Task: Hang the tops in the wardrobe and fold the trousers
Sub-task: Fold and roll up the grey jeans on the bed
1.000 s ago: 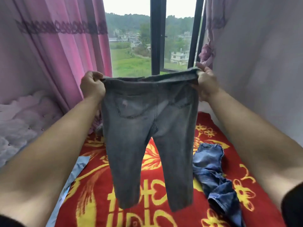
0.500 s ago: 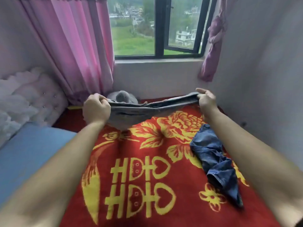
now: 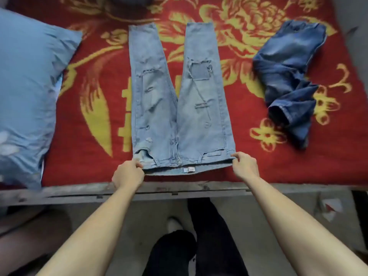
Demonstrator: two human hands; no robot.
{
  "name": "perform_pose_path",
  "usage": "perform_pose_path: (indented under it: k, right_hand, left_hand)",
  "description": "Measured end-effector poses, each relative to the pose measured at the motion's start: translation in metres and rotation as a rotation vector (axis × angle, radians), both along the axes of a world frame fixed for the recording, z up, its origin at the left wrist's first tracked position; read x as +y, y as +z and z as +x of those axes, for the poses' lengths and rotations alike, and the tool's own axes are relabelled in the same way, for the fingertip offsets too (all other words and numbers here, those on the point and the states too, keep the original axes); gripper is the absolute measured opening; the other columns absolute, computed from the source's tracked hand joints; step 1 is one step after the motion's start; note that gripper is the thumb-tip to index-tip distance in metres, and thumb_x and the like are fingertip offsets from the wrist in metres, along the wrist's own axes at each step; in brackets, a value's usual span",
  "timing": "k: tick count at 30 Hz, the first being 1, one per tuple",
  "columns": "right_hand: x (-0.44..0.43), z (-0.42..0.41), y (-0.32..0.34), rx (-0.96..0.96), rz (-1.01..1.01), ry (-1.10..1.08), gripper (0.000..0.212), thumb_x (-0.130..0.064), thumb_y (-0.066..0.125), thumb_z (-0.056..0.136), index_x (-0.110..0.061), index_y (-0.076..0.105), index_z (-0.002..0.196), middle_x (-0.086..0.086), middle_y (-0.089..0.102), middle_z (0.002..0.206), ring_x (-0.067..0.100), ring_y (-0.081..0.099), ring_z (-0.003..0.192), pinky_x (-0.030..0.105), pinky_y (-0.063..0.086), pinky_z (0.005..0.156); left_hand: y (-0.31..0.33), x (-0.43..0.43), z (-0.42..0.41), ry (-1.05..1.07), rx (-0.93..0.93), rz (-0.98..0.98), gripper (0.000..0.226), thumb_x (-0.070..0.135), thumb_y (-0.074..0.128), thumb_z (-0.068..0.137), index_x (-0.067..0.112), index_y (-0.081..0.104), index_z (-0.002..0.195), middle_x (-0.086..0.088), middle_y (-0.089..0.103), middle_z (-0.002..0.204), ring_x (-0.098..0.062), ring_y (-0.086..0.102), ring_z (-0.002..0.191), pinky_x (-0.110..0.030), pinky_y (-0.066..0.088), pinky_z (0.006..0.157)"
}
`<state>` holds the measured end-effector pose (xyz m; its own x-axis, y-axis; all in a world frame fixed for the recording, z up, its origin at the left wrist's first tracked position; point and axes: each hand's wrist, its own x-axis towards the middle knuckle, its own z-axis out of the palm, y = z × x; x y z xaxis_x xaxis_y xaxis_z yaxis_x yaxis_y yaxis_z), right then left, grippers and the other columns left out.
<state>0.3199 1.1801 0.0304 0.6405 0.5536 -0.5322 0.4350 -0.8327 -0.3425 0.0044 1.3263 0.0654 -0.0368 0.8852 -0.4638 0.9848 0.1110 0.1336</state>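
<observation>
Pale blue ripped jeans (image 3: 179, 108) lie flat on the red and gold blanket (image 3: 95, 108), legs spread apart and pointing away from me, waistband at the near edge of the bed. My left hand (image 3: 128, 173) pinches the left corner of the waistband. My right hand (image 3: 244, 165) pinches the right corner. A crumpled pair of dark blue jeans (image 3: 288, 76) lies on the blanket to the right, apart from both hands.
A light blue pillow (image 3: 25, 92) covers the left of the bed. The grey bed frame edge (image 3: 179, 189) runs across below my hands. A grey item (image 3: 129, 0) pokes in at the top. My dark trouser legs (image 3: 199, 246) stand on the floor.
The view dropped from the window to the bed. The jeans went from hanging in the air to lying flat on the blanket, both hands still at the waistband, now near the bed's edge.
</observation>
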Motion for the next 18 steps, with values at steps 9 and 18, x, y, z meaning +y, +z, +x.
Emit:
perform_pose_path:
  k: [9,18]
  right_hand:
    - [-0.053,-0.016,-0.079,-0.293,-0.32,0.596,0.019,-0.023,0.054,0.095,-0.015,0.056,0.112,0.012,0.056,0.111,0.037,0.06,0.098,0.04,0.046,0.073]
    - [-0.025,-0.044,-0.132,-0.367,-0.225,0.873,0.041,-0.015,0.07,0.084,-0.014,0.051,0.121,0.009,0.057,0.112,0.032,0.056,0.104,0.039,0.045,0.067]
  left_hand:
    - [-0.104,-0.045,-0.018,-0.394,0.261,-0.081,0.024,0.013,0.056,0.084,0.009,0.062,0.108,-0.013,0.062,0.11,-0.034,0.054,0.106,-0.041,0.048,0.077]
    - [-0.169,-0.043,0.023,-0.779,0.093,0.041,0.037,-0.001,0.071,0.068,0.005,0.055,0.101,-0.018,0.056,0.095,-0.038,0.054,0.083,-0.038,0.033,0.054]
